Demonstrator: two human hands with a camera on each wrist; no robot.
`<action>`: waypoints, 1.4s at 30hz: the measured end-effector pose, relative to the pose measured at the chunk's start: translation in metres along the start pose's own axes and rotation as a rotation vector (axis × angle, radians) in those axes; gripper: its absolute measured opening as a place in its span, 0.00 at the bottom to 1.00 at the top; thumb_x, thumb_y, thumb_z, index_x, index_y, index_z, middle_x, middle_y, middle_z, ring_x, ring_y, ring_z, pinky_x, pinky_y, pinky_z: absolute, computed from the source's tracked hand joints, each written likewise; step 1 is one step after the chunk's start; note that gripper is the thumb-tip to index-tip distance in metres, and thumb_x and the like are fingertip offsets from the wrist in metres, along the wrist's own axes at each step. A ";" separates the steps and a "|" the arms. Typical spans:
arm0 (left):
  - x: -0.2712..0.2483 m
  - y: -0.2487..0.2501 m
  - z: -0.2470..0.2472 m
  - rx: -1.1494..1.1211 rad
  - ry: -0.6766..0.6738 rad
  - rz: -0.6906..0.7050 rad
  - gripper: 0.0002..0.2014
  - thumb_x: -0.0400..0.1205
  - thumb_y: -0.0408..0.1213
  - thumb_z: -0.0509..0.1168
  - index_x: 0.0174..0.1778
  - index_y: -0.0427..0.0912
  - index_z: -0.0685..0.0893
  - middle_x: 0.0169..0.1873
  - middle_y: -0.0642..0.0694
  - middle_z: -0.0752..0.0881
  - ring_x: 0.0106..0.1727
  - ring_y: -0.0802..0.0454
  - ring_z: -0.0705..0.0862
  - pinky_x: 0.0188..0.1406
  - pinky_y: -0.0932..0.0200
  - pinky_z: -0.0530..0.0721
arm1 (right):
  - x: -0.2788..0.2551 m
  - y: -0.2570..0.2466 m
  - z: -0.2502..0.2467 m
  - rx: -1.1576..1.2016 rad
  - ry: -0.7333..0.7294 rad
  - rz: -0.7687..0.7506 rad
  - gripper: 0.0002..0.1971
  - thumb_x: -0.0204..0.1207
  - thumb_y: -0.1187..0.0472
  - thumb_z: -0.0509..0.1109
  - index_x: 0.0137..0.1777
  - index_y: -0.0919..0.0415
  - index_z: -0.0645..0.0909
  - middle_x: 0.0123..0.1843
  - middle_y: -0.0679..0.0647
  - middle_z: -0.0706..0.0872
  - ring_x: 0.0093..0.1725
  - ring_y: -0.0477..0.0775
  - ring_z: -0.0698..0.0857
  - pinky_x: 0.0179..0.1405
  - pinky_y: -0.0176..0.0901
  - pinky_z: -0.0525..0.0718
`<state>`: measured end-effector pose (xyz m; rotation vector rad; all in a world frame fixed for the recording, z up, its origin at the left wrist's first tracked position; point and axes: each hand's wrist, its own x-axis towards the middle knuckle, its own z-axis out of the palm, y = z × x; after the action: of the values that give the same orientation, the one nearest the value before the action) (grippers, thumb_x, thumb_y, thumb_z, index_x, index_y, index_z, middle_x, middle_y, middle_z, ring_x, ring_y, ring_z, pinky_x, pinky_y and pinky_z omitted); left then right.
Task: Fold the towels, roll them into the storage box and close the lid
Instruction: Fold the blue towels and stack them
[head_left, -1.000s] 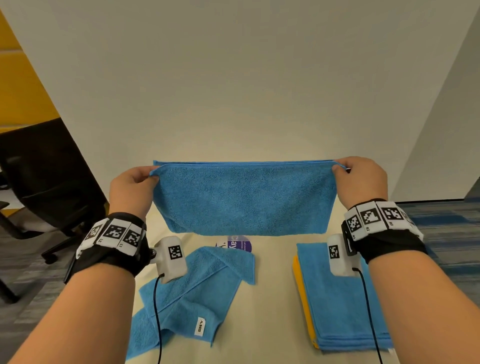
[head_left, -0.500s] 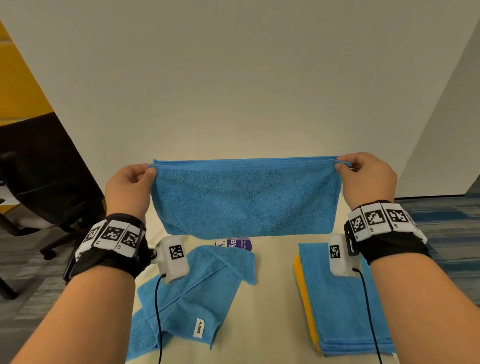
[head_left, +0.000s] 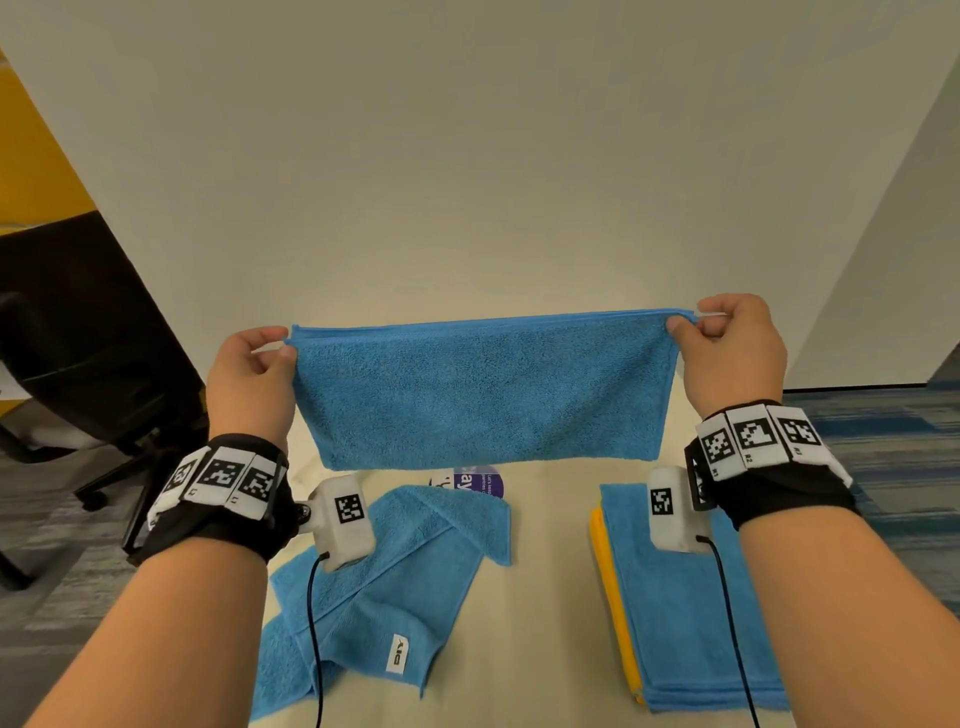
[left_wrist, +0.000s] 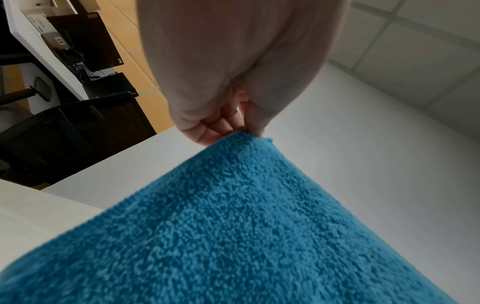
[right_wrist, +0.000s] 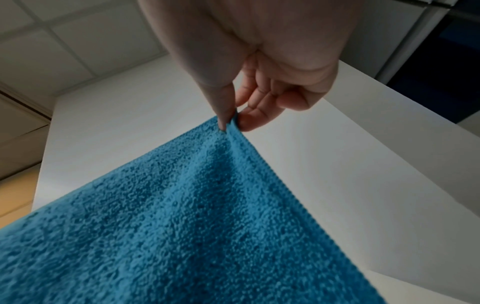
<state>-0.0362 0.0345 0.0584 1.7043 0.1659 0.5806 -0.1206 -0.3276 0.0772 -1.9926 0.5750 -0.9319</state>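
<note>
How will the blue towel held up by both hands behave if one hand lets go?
The blue towel is probably floppy: it hangs as a limp sheet, taut only between the left hand and right hand. It seems light, since fingertip pinches carry it. The freed corner would likely drop.

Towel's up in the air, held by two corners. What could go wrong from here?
1. Both hands, left hand and right hand, only pinch the doubled towel at its top corners; a layer could slip and undo the fold.
2. Lowered straight down, it may land on the loose blue towel or the purple-labelled item below.
</note>
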 end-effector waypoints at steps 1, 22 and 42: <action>0.001 -0.002 0.000 -0.001 0.001 -0.010 0.09 0.82 0.35 0.62 0.52 0.52 0.83 0.45 0.48 0.86 0.47 0.52 0.82 0.60 0.45 0.84 | 0.000 0.000 0.001 -0.011 -0.023 -0.006 0.14 0.79 0.57 0.70 0.62 0.60 0.78 0.45 0.50 0.83 0.45 0.47 0.79 0.47 0.35 0.71; -0.001 -0.005 -0.002 0.102 -0.003 0.003 0.09 0.83 0.36 0.58 0.51 0.51 0.83 0.44 0.51 0.84 0.36 0.59 0.78 0.40 0.57 0.78 | -0.007 0.000 0.012 -0.040 -0.050 0.019 0.15 0.86 0.53 0.57 0.58 0.66 0.75 0.47 0.55 0.78 0.45 0.54 0.75 0.41 0.39 0.65; -0.047 0.051 0.038 -0.213 -0.404 -0.278 0.04 0.82 0.35 0.68 0.46 0.37 0.85 0.43 0.38 0.89 0.38 0.45 0.88 0.38 0.53 0.90 | -0.039 -0.046 0.034 0.265 -0.391 0.082 0.11 0.80 0.55 0.67 0.42 0.61 0.81 0.42 0.57 0.87 0.44 0.58 0.88 0.43 0.55 0.90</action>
<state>-0.0692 -0.0304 0.0899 1.5225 0.0476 0.0401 -0.1157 -0.2596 0.0882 -1.8287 0.2935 -0.5164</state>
